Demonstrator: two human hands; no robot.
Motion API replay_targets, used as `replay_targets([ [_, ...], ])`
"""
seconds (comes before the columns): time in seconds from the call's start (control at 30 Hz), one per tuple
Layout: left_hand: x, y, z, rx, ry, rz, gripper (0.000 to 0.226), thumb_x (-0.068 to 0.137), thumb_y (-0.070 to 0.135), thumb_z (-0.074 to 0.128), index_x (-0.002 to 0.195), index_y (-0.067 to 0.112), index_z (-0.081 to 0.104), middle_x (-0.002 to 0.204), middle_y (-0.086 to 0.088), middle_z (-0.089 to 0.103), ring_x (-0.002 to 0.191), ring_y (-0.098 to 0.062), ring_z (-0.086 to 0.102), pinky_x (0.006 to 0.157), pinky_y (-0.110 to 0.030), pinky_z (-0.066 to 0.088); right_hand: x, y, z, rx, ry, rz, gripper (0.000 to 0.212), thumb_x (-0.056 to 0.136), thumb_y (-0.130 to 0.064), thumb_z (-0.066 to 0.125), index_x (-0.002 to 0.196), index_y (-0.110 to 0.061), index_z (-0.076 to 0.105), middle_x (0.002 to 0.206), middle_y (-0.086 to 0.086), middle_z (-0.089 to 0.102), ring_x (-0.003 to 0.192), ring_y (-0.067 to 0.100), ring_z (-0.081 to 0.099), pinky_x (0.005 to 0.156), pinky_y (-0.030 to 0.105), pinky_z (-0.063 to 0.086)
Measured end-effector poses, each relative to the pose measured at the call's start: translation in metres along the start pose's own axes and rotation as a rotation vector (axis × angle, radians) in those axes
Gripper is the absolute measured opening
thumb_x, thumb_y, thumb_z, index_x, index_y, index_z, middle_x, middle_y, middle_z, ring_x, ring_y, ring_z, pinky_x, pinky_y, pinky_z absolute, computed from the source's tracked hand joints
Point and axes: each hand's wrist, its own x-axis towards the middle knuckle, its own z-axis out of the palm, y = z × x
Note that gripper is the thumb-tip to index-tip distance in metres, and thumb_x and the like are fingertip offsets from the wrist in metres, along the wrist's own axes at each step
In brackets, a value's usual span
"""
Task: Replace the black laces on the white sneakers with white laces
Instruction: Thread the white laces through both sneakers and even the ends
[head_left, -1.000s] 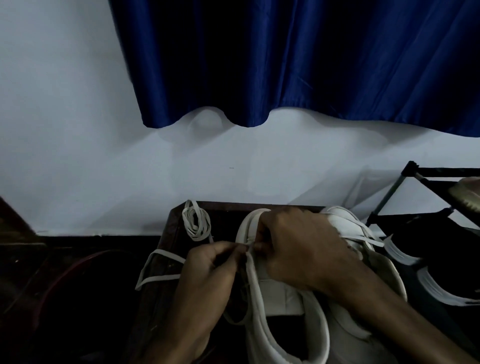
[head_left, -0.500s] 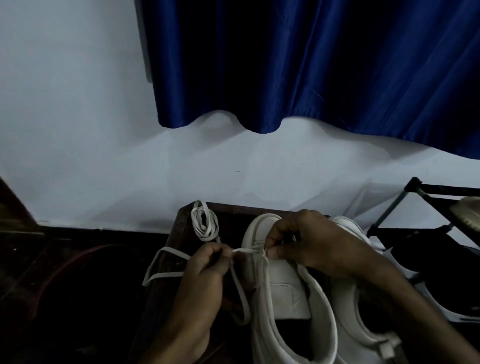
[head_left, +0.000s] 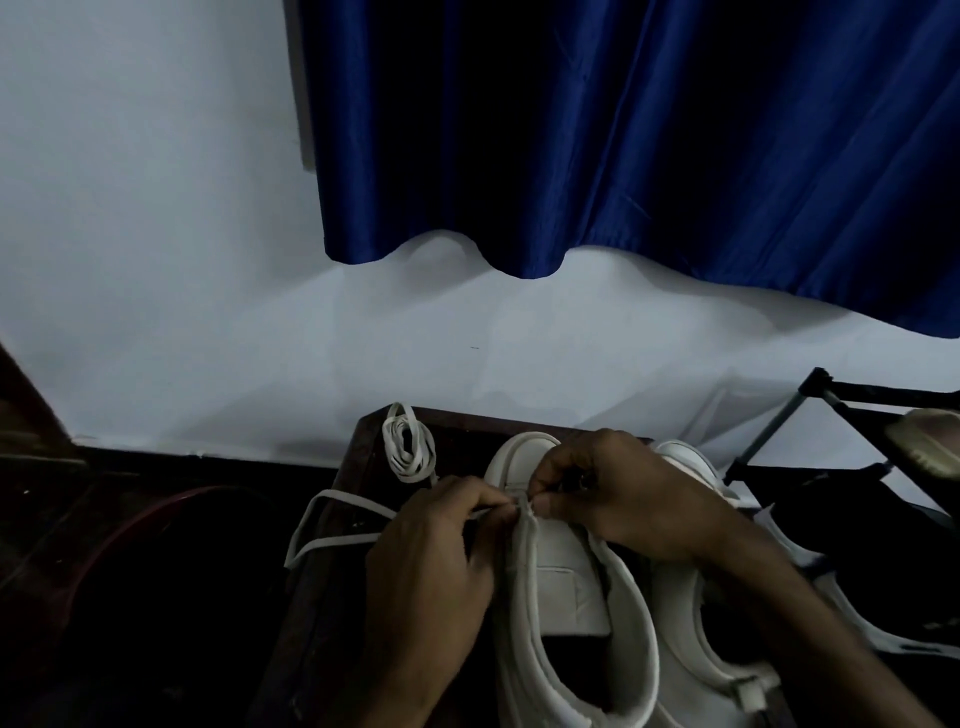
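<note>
A white sneaker (head_left: 566, 587) stands on a dark wooden stool (head_left: 363, 447), toe pointing away from me. My left hand (head_left: 431, 561) pinches a white lace (head_left: 332, 543) at the sneaker's left eyelet edge. The lace loops out to the left over the stool's edge. My right hand (head_left: 618, 493) pinches the same edge of the sneaker near the toe end, fingertips almost touching the left hand's. A second white sneaker (head_left: 696, 670) stands just to the right, partly hidden by my right forearm. A coiled white lace (head_left: 408, 444) lies at the stool's far left corner. No black laces are visible.
A pale wall and a blue curtain (head_left: 623, 130) rise behind the stool. A black metal shoe rack (head_left: 841, 400) with dark shoes (head_left: 883, 561) stands at the right. A dark round basin (head_left: 130, 571) sits on the floor at the left.
My left hand has moved right, close against the sneaker's edge, shortening the taut lace stretch between the hands. The view has shifted slightly.
</note>
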Motion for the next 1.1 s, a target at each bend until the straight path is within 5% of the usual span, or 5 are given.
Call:
replay_targets([
  [0.4, 0.01, 0.011, -0.032, -1.514, 0.129, -0.71, 0.031, 0.091, 0.018, 0.041, 0.063, 0.011, 0.053, 0.058, -0.007, 0.047, 0.058, -0.02, 0.058, 0.074, -0.043, 0.059, 0.001, 0.011, -0.01, -0.091, -0.099, -0.035, 0.018, 0.078, -0.037, 0.079, 0.094, -0.038, 0.073, 0.092, -0.015, 0.065, 0.085, 0.003, 0.061, 0.08, 0.032, 0.051],
  [0.53, 0.01, 0.005, -0.036, -0.957, 0.043, -0.457, 0.027, 0.08, 0.042, 0.059, 0.071, 0.019, 0.046, 0.045, 0.01, 0.03, 0.036, -0.004, 0.027, 0.038, -0.019, 0.031, 0.0, 0.011, -0.012, -0.097, -0.13, -0.012, 0.02, 0.078, -0.035, 0.08, 0.097, -0.037, 0.074, 0.1, -0.016, 0.064, 0.092, -0.001, 0.059, 0.082, 0.027, 0.05],
  [0.7, 0.004, -0.006, -0.018, -0.002, -0.166, 0.042, 0.028, 0.086, 0.059, 0.053, 0.102, 0.038, 0.06, 0.078, 0.017, 0.069, 0.075, 0.005, 0.065, 0.059, -0.012, 0.048, 0.005, 0.012, -0.011, -0.16, -0.125, -0.021, 0.023, 0.074, -0.044, 0.079, 0.096, -0.041, 0.071, 0.103, -0.019, 0.062, 0.093, -0.002, 0.056, 0.08, 0.031, 0.05],
  [0.87, 0.003, -0.003, -0.028, -0.352, -0.144, -0.119, 0.026, 0.093, 0.052, 0.053, 0.079, 0.032, 0.063, 0.07, 0.004, 0.062, 0.063, -0.001, 0.057, 0.062, -0.032, 0.045, 0.005, 0.009, -0.005, -0.208, -0.083, 0.014, 0.034, 0.07, -0.049, 0.079, 0.099, -0.041, 0.065, 0.119, -0.018, 0.053, 0.109, 0.009, 0.048, 0.095, 0.039, 0.045],
  [1.1, 0.005, 0.004, -0.027, -0.77, -0.089, -0.321, 0.033, 0.092, 0.033, 0.063, 0.081, 0.002, 0.063, 0.067, -0.009, 0.052, 0.058, -0.009, 0.049, 0.051, -0.013, 0.039, -0.018, -0.009, -0.03, -0.236, 0.137, 0.136, 0.034, 0.077, -0.046, 0.076, 0.101, -0.031, 0.058, 0.105, -0.014, 0.057, 0.097, 0.007, 0.052, 0.08, 0.025, 0.047],
])
